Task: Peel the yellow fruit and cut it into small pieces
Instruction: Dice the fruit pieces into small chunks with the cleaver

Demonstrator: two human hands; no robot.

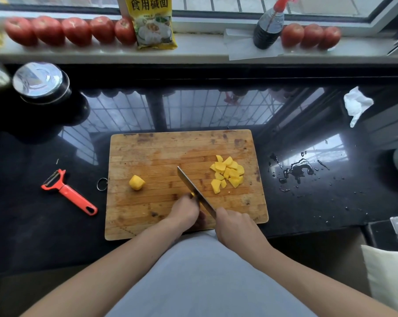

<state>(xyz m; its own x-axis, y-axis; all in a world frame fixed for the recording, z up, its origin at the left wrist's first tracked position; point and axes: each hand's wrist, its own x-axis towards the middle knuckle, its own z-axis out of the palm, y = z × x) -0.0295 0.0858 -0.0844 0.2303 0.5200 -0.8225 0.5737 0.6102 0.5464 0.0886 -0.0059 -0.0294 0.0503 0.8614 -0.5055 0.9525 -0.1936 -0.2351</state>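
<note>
A wooden cutting board (184,156) is lying on the black counter (307,202), and both hands are working at its 6 o'clock edge. The right hand (235,227) is gripping the handle of a cleaver (194,192), fingers curled round it, with the blade running up toward 11 o'clock across the board. The left hand (184,212) is sitting just beside the blade on its 9 o'clock side, fingers curled down over a small bit of yellow fruit (192,194) that is peeking out against the steel; how firmly the fingers are clamping on it cannot be told, since the hand is hiding most of it.

A pile of cut fruit pieces (227,173) is lying at the 3 o'clock side of the board, the chunks touching and overlapping. A single larger peeled chunk (136,182) is sitting apart at 9 o'clock, near the board's metal hanging ring (102,184).

Off the board at 9 o'clock an orange peeler (67,192) is lying on the counter. At 3 o'clock spilled water (296,171) is glinting, and a crumpled tissue (357,104) is lying toward 2 o'clock. Along the windowsill (200,48) at 12 o'clock a row of tomatoes (74,30), a yellow packet (153,21) and a dark sauce bottle (269,28) are standing.
</note>
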